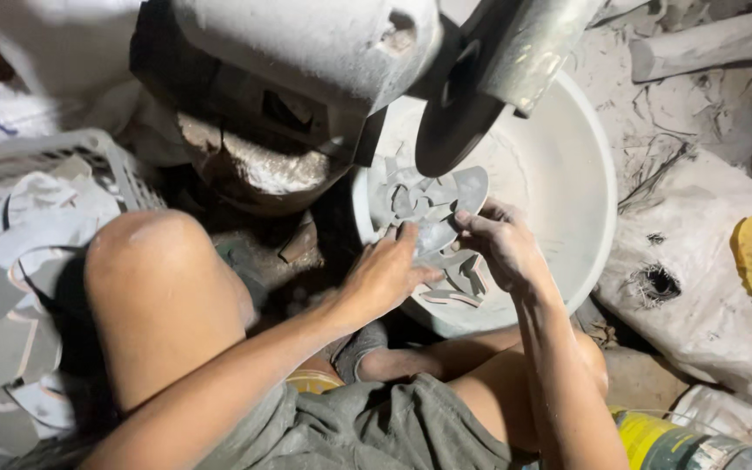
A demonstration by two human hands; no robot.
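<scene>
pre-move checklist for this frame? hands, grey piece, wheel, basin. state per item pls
1. Both hands on the flat grey piece: ok, left hand and right hand grip it from either side.
2. Fingers apart from the dark grinding wheel: ok, a gap shows.
3. Wheel spinning or stopped: cannot tell.
4. White basin under the work: ok, cut pieces lie in it.
5. Hand protection: not ok, both hands bare.
6. Piece touching the wheel: cannot tell.
</scene>
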